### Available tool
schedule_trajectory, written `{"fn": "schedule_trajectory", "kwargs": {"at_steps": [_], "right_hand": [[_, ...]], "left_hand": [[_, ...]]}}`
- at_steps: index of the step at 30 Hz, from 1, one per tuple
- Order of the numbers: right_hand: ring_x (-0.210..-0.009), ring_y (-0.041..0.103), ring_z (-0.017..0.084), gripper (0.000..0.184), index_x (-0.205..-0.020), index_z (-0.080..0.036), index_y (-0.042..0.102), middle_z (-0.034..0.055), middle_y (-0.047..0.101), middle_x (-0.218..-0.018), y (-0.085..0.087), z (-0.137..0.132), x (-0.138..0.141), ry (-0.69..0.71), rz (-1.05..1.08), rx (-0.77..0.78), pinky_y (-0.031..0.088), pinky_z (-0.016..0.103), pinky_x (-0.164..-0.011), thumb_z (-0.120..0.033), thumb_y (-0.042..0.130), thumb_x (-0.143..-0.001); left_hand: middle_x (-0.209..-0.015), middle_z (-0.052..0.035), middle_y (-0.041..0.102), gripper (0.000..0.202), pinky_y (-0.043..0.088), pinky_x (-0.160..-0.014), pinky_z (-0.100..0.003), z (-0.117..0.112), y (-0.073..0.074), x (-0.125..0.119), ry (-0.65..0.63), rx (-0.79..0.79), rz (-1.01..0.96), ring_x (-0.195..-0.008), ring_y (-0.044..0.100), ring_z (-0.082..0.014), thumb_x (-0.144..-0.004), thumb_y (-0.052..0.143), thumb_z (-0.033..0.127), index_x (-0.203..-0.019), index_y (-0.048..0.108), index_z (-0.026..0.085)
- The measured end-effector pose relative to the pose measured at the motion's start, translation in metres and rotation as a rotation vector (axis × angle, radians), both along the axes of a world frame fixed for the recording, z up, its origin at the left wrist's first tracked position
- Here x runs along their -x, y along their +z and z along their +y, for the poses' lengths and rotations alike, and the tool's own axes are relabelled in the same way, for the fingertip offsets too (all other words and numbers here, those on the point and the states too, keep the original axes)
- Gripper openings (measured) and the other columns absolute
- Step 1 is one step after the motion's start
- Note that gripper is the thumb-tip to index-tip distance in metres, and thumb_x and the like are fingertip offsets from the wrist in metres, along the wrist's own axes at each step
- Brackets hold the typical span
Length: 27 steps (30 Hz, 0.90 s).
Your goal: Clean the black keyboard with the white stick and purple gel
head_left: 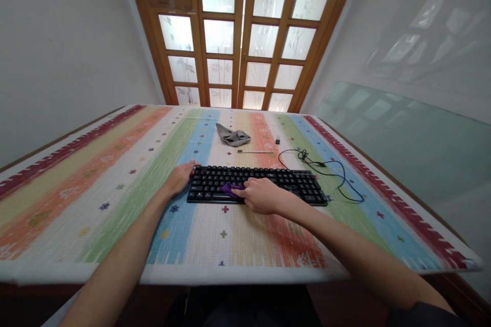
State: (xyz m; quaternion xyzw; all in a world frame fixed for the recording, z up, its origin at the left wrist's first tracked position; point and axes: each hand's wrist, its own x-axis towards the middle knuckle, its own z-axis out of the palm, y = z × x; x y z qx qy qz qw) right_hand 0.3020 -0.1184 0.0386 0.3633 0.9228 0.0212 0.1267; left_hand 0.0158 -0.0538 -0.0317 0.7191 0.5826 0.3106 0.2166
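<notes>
A black keyboard (207, 182) lies flat on the striped tablecloth in front of me. My left hand (181, 177) grips its left end, with the thumb and fingers around the upper left corner. Pinched in my right hand (261, 194) is a purple cloth (229, 189), which is pressed on the keys left of the keyboard's middle. Part of the lower rows is hidden under the cloth and the hand. From the keyboard's back edge a black cable (347, 176) runs out in loose loops to the right.
Behind the keyboard lie a crumpled grey cloth (235, 136), a thin stick-like tool (255, 152) and a small dark object (277, 140) with a light end. The colourful tablecloth (126, 204) covers the table. Wooden glass-paned doors (240, 36) stand beyond it.
</notes>
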Motion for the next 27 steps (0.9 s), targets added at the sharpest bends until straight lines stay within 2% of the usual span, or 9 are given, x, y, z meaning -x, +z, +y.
{"fn": "schedule_trajectory", "kwargs": {"at_steps": [8, 15, 20, 27], "right_hand": [[-0.093, 0.067, 0.024, 0.05, -0.144, -0.027, 0.053, 0.0119, 0.071, -0.101, -0.003, -0.003, -0.01, -0.029, 0.0, -0.011, 0.049, 0.03, -0.07, -0.021, 0.043, -0.095], [-0.09, 0.066, 0.023, 0.051, -0.145, -0.029, 0.051, 0.0113, 0.069, -0.099, -0.004, -0.004, -0.019, -0.034, 0.012, -0.006, 0.046, 0.028, -0.066, -0.022, 0.042, -0.095], [-0.088, 0.066, 0.024, 0.05, -0.143, -0.023, 0.053, 0.0126, 0.069, -0.097, -0.005, -0.009, -0.02, -0.041, 0.013, -0.007, 0.046, 0.029, -0.066, -0.021, 0.042, -0.094], [-0.087, 0.066, 0.026, 0.055, -0.148, -0.017, 0.046, 0.0131, 0.07, -0.096, -0.007, -0.016, -0.019, -0.012, 0.027, -0.05, 0.048, 0.033, -0.068, -0.018, 0.044, -0.093]], "left_hand": [[-0.075, -0.0048, 0.065, 0.077, 0.048, -0.082, -0.035, -0.002, 0.002, -0.001, 0.001, 0.009, -0.01, -0.076, 0.06, -0.0227, -0.093, 0.015, 0.066, -0.098, 0.074, 0.017], [-0.075, -0.0049, 0.065, 0.075, 0.049, -0.083, -0.035, -0.001, 0.002, -0.001, 0.012, 0.008, 0.003, -0.077, 0.061, -0.0226, -0.094, 0.015, 0.063, -0.101, 0.074, 0.017], [-0.076, -0.0049, 0.066, 0.076, 0.049, -0.085, -0.036, -0.001, 0.001, -0.001, 0.002, 0.003, -0.017, -0.078, 0.062, -0.0228, -0.093, 0.015, 0.065, -0.099, 0.074, 0.016], [-0.075, -0.0057, 0.064, 0.083, 0.048, -0.087, -0.037, -0.003, 0.005, -0.003, 0.014, 0.023, -0.022, -0.08, 0.062, -0.0249, -0.09, 0.015, 0.071, -0.099, 0.074, 0.012]]}}
